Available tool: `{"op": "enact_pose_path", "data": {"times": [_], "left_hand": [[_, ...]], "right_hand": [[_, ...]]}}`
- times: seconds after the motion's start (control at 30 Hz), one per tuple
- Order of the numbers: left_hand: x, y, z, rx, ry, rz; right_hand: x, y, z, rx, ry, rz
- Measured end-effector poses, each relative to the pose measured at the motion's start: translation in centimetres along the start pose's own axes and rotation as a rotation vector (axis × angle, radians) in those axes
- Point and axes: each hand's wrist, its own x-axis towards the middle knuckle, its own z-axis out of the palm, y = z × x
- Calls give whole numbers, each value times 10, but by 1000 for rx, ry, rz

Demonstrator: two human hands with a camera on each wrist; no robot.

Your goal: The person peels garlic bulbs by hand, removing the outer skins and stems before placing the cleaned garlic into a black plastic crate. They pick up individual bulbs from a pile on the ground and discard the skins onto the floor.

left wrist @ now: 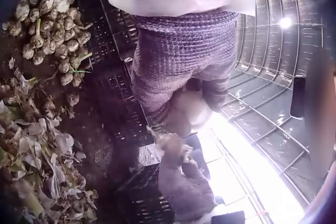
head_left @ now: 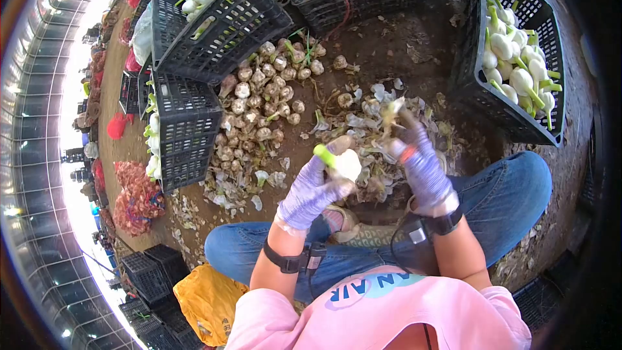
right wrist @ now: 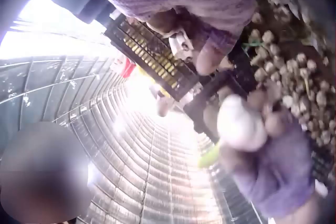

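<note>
A white garlic bulb [head_left: 346, 164] with a short green stem [head_left: 324, 154] is gripped by my gloved left hand [head_left: 310, 189]. The same bulb [right wrist: 240, 124] shows white and smooth in the right wrist view, between the left hand's [right wrist: 281, 169] bare fingertips. In the left wrist view the bulb [left wrist: 193, 109] is partly covered by the left hand [left wrist: 181, 58]. My gloved right hand [head_left: 424, 168] is raised to the right, apart from the bulb, pinching a blurred piece of dry skin [head_left: 391, 111]. That skin [right wrist: 181, 45] hangs at the right hand's [right wrist: 194, 1] fingers.
Unpeeled garlic bulbs [head_left: 262, 91] are piled on the ground at centre left. Loose skins [head_left: 369, 129] lie beyond the hands. Black crates of cleaned garlic stand at left [head_left: 188, 100] and right [head_left: 466, 91]. A yellow bag [head_left: 204, 301] is beside the left knee.
</note>
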Motion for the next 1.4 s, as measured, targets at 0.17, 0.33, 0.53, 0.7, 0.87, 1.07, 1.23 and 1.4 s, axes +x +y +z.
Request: {"op": "enact_pose_path", "data": {"times": [0.17,0.33,0.53,0.7,0.87,1.07,1.23,1.4], "left_hand": [[6,-9,5,680,171,179],[6,0,28,1237,215,510],[5,1,23,1286,174,528],[5,2,16,1235,163,509],[3,-1,15,1274,82,539],[4,-21,-9,-32,-1,-204],[12,-46,20,458,392,150],[5,-21,24,51,336,-109]], "right_hand": [[-20,-2,20,-103,-114,10],[-20,1,28,14,-77,77],[-15,-9,12,-58,-147,228],[-15,-14,16,-10,-193,244],[-14,-10,15,-71,-239,232],[-16,-8,6,-180,-399,284],[-16,33,2,-414,-189,-121],[-19,2,13,516,-335,380]]}}
